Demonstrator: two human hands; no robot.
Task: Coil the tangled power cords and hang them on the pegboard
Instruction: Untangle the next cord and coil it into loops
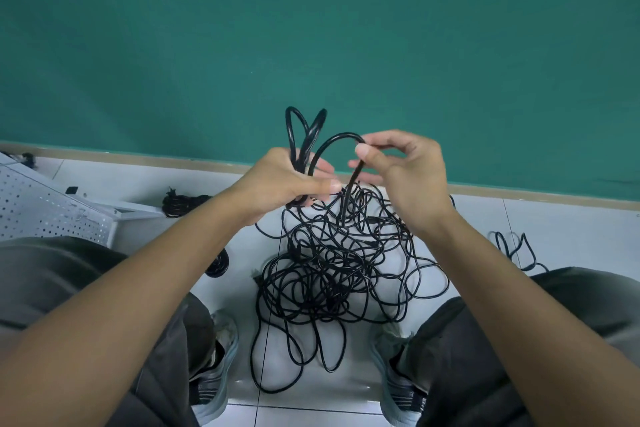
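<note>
Sneakers (218,357) flank a tangled heap of black power cords (332,274) on the white tiled floor (554,218). Above the heap, the left hand (284,180) clamps several gathered cord loops (304,128) while the right hand (405,170) pinches the next loop between thumb and fingers. Farther left, a white pegboard (45,208) lies by a coiled cord (183,204), before the green wall (311,28).

green wall (311,28), white tiled floor (571,229), grey shoes (216,378).
</note>
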